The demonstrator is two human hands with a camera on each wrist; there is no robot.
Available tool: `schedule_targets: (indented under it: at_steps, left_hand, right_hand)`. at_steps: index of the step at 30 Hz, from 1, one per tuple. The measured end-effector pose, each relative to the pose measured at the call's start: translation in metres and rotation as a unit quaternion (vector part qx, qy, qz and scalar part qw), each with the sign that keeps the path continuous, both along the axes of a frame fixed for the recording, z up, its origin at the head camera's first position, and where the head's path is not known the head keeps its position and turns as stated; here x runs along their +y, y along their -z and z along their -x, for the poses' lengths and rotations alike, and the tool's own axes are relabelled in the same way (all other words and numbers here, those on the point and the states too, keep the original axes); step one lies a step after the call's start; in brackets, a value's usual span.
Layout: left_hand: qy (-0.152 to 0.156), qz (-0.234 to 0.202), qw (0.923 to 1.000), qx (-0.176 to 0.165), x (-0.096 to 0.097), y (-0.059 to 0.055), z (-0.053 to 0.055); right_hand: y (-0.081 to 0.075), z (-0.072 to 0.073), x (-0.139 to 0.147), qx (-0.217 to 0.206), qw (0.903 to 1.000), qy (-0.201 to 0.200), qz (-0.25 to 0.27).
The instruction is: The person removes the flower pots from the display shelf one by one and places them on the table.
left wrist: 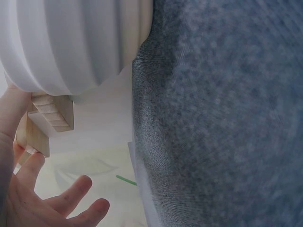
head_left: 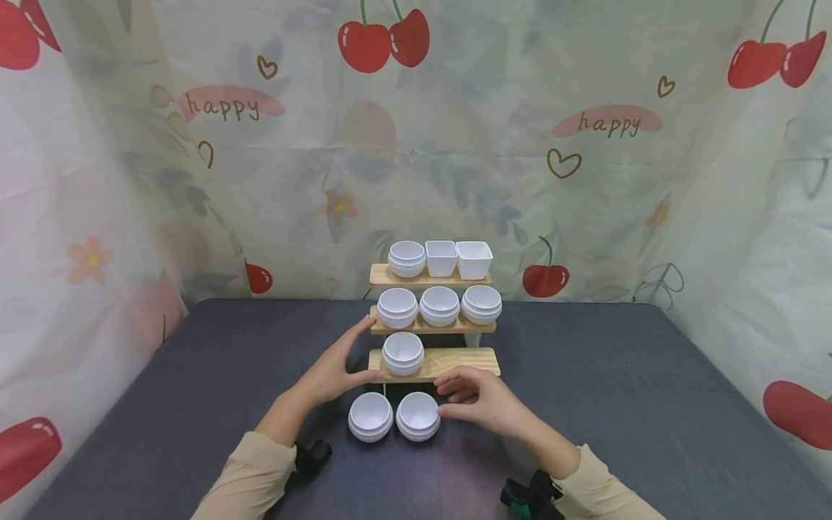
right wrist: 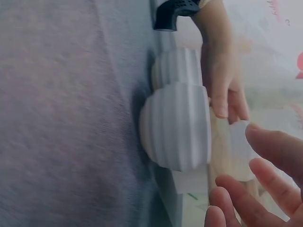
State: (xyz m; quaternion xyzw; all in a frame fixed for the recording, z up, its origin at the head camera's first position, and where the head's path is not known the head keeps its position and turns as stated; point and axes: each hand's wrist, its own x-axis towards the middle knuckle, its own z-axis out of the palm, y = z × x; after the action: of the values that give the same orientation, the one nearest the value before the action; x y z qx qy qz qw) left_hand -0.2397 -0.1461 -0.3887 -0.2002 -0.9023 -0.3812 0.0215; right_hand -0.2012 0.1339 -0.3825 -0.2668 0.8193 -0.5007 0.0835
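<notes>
A three-tier wooden display stand (head_left: 455,363) holds small white dishes. One round ribbed bowl (head_left: 403,354) sits at the left of its lowest board. On the table in front, a left bowl (head_left: 370,417) and a right bowl (head_left: 418,417) stand side by side. My left hand (head_left: 329,372) touches the stand's left side, its thumb by the lowest board and a fingertip at the middle one; its other fingers spread freely in the left wrist view. Beside the right bowl hovers my right hand (head_left: 484,401), fingers loosely bent and holding nothing. The right wrist view shows it apart from the ribbed bowl (right wrist: 177,127).
Three round bowls (head_left: 440,306) fill the middle board. On the top board are a round bowl (head_left: 406,258) and two square cups (head_left: 474,260). Dark grey cloth covers the table (head_left: 604,404). A printed curtain (head_left: 455,180) hangs behind and at both sides.
</notes>
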Motion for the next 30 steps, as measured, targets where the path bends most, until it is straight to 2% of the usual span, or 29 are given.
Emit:
schedule_targets:
  at_steps: [15,24,30]
  left_hand:
    - [0.004,-0.002,1.0000,-0.001,0.000,-0.001,0.000]
    - [-0.001,-0.001,1.0000,-0.004,0.000,0.000,0.000]
    - [0.002,-0.003,1.0000,-0.007,0.000,0.000,0.000]
  right_hand:
    - [-0.019,0.015,-0.009,0.053,0.9977,0.041,0.009]
    - [-0.021,0.021,-0.020,0.034,0.9973,0.063,0.019]
    - [-0.019,0.025,-0.026,0.026,0.9977,0.056,0.029]
